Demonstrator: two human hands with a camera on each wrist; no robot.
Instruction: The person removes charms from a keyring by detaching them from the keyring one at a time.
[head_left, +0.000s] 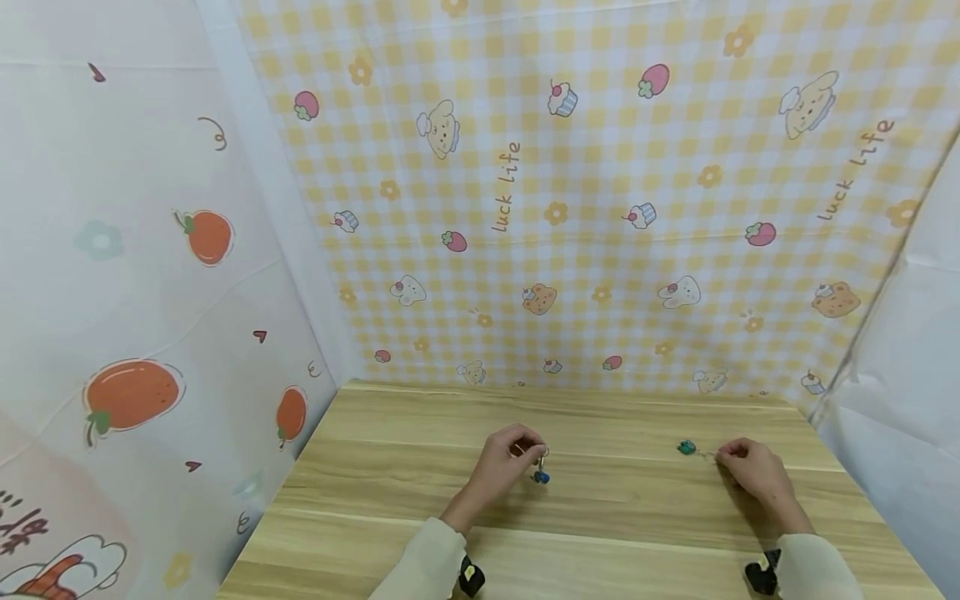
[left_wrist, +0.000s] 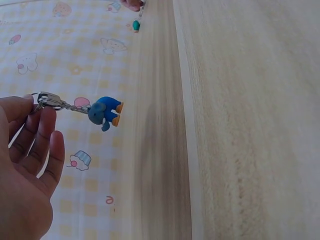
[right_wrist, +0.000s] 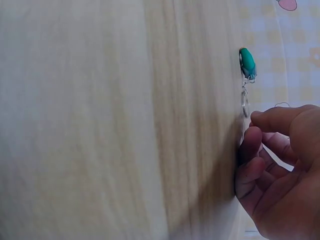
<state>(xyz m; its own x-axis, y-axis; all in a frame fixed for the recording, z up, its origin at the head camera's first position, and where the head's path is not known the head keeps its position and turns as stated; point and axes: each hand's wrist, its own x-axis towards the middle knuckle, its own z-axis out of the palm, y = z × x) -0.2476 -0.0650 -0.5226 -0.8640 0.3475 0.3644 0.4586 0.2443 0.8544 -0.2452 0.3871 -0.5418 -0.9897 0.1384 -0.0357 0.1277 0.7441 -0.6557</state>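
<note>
My left hand (head_left: 507, 457) pinches the metal ring of a keychain between thumb and fingers. From its clasp and short chain dangles a blue elephant keychain (left_wrist: 104, 111) with orange feet, raised off the table. Over on the right, my right hand (head_left: 756, 471) is low at the tabletop, thumb and fingertip at the ring end of a green keychain (right_wrist: 247, 61). The green figure (head_left: 686, 447) lies on the wood to the left of that hand, its chain stretched toward the fingers. In the left wrist view this green figure shows small and far off.
Both hands are over a light wood-grain table (head_left: 600, 517). A yellow checked cloth (head_left: 600, 167) with cartoon prints hangs behind the table's far edge. White sheeting (head_left: 150, 250) with fruit prints stands on the left, and plain white sheeting (head_left: 907, 375) on the right.
</note>
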